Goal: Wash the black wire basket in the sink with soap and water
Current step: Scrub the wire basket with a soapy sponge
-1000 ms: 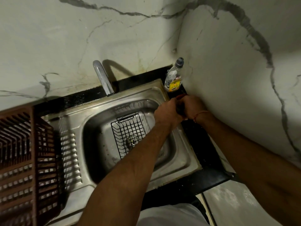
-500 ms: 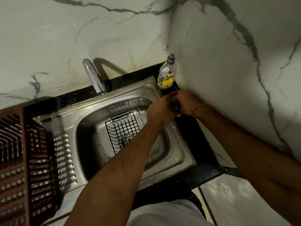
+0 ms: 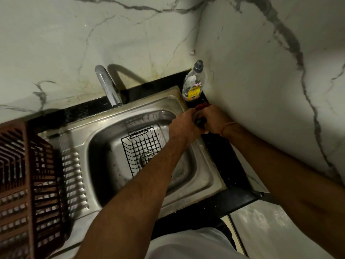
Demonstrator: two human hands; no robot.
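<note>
At the far left I see a brown slatted rack (image 3: 28, 184) standing on the ribbed drainboard (image 3: 72, 176) of the steel sink (image 3: 203, 176). Behind the basin, the curved tap (image 3: 107, 85) rises against the marbled wall (image 3: 56, 43). Down in the basin lies the black wire basket (image 3: 141, 148), tilted, sitting over the drain, with my left forearm crossing its near right corner. Neither hand touches it.

Further right, my left hand (image 3: 182, 126) reaches over the sink's far right rim, fingers curled round a small dark object with a reddish top (image 3: 200, 116); I cannot tell what it is. My right hand (image 3: 214, 121) meets it from the other side, fingers also wrapped on that same object, a thin red thread (image 3: 226, 127) round the wrist. Both hands hover above the black counter strip (image 3: 224, 159). Just beyond them, in the corner, a clear soap bottle (image 3: 193, 83) with a yellow label stands upright.
</note>
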